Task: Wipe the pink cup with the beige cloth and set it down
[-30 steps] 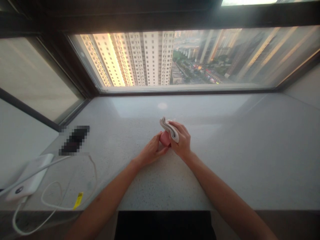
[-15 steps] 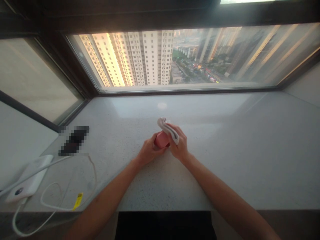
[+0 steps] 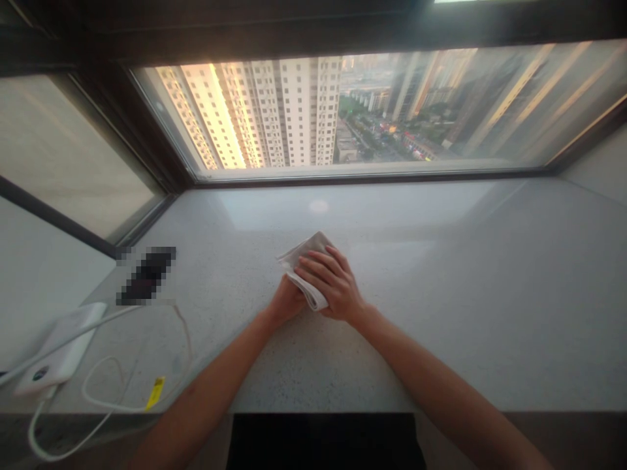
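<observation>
A wide window [image 3: 343, 111] filled the far side of the view, with its dark frame around it and pale high-rise tower blocks [image 3: 304, 111] and a hazy city below beyond the glass. In front of it ran a long speckled stone counter [image 3: 465, 313], its surface mostly pale and glossy near the glass. Toward the left end lay a white power bank [image 3: 61, 346], trailing a white cable [image 3: 100, 385] that looped over the counter's edge and carried a small yellow tag [image 3: 155, 393]. Above these sat a dark rectangular object [image 3: 145, 276], too pixelated to identify.

Both bare forearms reached in from the bottom edge and met near the middle of the counter. The right hand [image 3: 329, 284] lay over a folded white cloth [image 3: 304, 254], its grip wide and flat with the fingers spread across the fold, pressing down. The left hand [image 3: 287, 301] sat lower, tucked against the cloth's near edge. Its fingers were hidden, so I cannot tell whether it was gripping the cloth or just touching it.

The step in hand looked like pressing or wiping with the cloth held between both hands. Anything beneath the cloth was out of sight, and seeing it would call for lifting the right hand.
</observation>
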